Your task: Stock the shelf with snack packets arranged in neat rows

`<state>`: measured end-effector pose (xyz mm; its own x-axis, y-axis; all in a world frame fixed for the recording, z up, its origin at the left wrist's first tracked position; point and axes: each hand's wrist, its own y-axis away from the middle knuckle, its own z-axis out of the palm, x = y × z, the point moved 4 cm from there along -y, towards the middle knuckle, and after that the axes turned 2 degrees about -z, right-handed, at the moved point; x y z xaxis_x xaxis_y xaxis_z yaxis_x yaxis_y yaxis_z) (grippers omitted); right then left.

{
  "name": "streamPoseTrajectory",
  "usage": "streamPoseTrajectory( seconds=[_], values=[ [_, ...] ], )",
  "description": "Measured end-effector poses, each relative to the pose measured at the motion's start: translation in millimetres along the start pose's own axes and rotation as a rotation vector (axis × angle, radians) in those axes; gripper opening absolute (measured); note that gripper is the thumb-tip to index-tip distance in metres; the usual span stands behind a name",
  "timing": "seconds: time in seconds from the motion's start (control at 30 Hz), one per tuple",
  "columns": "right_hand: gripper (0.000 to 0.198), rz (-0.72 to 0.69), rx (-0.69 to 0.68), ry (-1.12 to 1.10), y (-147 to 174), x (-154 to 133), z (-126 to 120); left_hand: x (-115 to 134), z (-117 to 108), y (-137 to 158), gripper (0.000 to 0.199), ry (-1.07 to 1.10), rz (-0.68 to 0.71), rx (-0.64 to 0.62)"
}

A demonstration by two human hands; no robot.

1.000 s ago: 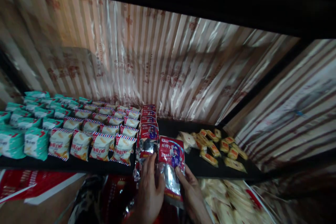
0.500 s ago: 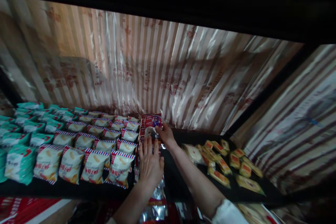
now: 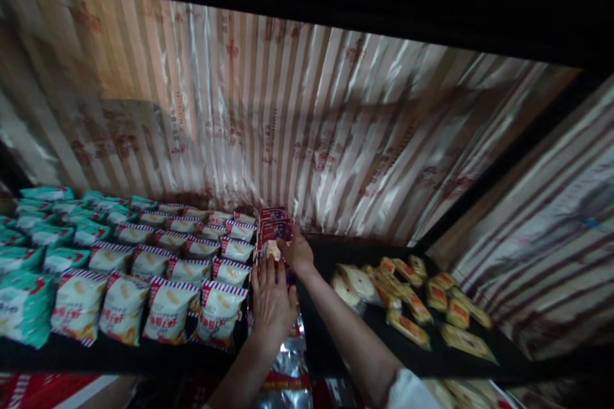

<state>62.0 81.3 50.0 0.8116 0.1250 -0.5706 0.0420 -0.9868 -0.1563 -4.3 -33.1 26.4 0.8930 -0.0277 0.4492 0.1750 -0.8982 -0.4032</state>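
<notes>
1. My left hand lies palm down over the row of red packs, on their near side. Its grip is loose, with the fingers long and a little apart.
2. My right hand is just beside it, a bit farther back. My thumb is on the front of a red pack, and my other fingers are at the pack's right edge, partly hidden. I cannot tell if this grip is squeezing.
3. That red pack is near the back of the row, on the black shelf. More red shows just behind it.
4. Shiny silver packs show below my left hand, closer to me.
5. Cream bags stand in rows just left of the red packs. Green bags stand left of those.
6. On the right, yellow packs lie in a messy bunch, with a pale bag beside them.
7. A stripy sheet hangs behind everything. My right sleeve is white.
</notes>
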Motion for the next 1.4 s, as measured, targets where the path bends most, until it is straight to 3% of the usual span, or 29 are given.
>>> streamPoseTrajectory(
  seconds=[0.1, 0.23, 0.67, 0.9, 1.03, 1.17, 1.3, 1.4],
  values=[
    [0.049, -0.055, 0.034, 0.164, 5, -7, -2, -2, 3, -1, 0.049, 0.010, -0.011, -0.014],
    [0.037, -0.132, 0.018, 0.226, 6, -7, 5, -4, 6, 0, 0.047, 0.026, -0.022, -0.006],
    [0.036, -0.135, 0.020, 0.170, -1, 5, 16, -8, 17, -3, 0.059, 0.051, -0.029, -0.024],
    [0.034, -0.204, 0.155, -0.017, 16, 12, -2, -7, 12, -2, 0.057, 0.050, -0.002, -0.037],
    [0.035, -0.172, 0.281, -0.250, 49, 29, -28, -4, 4, 3, 0.053, 0.122, 0.048, -0.009],
    [0.040, -0.002, 0.375, -0.589, 108, 57, -43, -8, -19, 31, 0.041, 0.311, 0.040, 0.065],
    [0.037, 0.259, 0.431, -0.897, 188, 87, -31, -35, -46, 103, 0.027, 0.530, -0.158, 0.226],
    [0.034, 0.441, 0.401, -0.974, 244, 108, -6, -68, -38, 172, 0.018, 0.548, -0.425, 0.130]
  ],
)
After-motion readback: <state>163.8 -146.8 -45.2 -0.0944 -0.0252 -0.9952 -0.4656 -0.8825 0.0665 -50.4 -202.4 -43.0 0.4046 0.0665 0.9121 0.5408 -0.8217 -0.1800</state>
